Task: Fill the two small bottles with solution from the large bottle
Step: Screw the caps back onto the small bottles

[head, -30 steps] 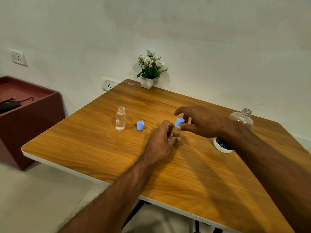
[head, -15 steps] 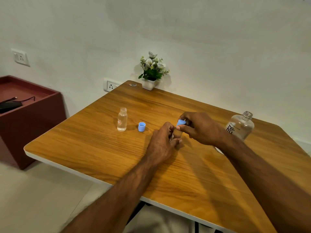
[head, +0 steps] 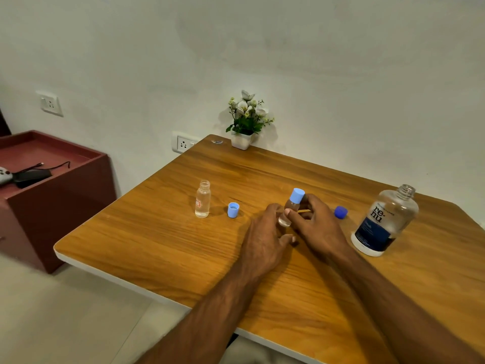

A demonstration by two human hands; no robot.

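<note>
On the wooden table [head: 162, 240], my right hand [head: 319, 224] grips a small clear bottle [head: 290, 208], which is tilted and has a light blue cap [head: 297, 194] on it. My left hand [head: 265, 237] rests loosely on the table beside the bottle's base, thumb away from it. To the left stands a second small bottle [head: 203, 199], uncapped and holding clear liquid. Its light blue cap [head: 233, 210] lies next to it, open side up. The large "renu" bottle [head: 385, 222] stands uncapped at the right, with a dark blue cap [head: 341, 212] lying near it.
A small white pot of flowers [head: 242, 140] stands at the table's far edge against the wall. A dark red cabinet [head: 52, 200] with a black device and cable on top stands left of the table. Wall sockets [head: 183, 144] are behind.
The light blue cap went from my right fingertips onto the small bottle. My right hand now grips the bottle's body, and my left hand has loosened from it.
</note>
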